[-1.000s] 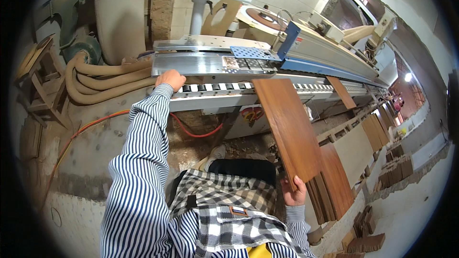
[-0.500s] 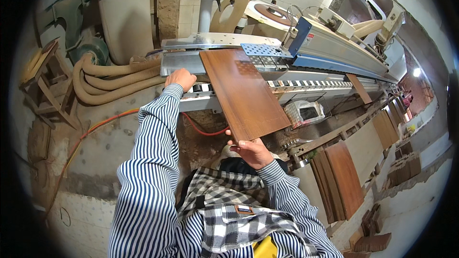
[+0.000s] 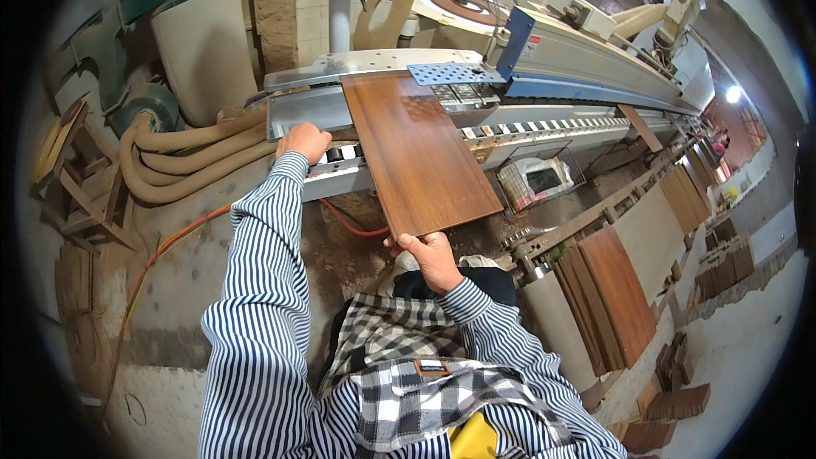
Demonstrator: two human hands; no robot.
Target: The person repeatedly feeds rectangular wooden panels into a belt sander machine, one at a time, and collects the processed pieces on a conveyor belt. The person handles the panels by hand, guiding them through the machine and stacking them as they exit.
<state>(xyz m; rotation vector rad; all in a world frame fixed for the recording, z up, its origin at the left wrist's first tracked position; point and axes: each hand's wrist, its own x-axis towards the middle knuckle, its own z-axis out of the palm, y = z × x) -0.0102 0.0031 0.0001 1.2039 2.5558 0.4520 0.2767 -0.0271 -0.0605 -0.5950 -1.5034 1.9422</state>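
Observation:
A brown wood-grain panel (image 3: pixel 425 153) lies across the roller rail of a long machine, its far end beside a blue perforated plate (image 3: pixel 455 74). My right hand (image 3: pixel 435 262) is closed on the panel's near edge, thumb on top; the fingers beneath are partly hidden. Left of the panel, my left hand (image 3: pixel 304 143) is curled at the edge of the machine's metal table (image 3: pixel 308 112), near the black rollers (image 3: pixel 342 154). Its fingertips are turned away, so whatever they grip is hidden.
Ribbed hoses (image 3: pixel 200 157) run to the machine from the left, near a wooden stand (image 3: pixel 81 178). A wire basket (image 3: pixel 540 180) hangs below the rail. Stacked panels (image 3: pixel 608 302) stand at right, and another panel (image 3: pixel 639 127) lies farther along the rail.
The view has shifted, so the scene sits farther left and higher. My right hand has turned slightly at the near edge, and the panel's glare has changed. My left hand stays by the metal table.

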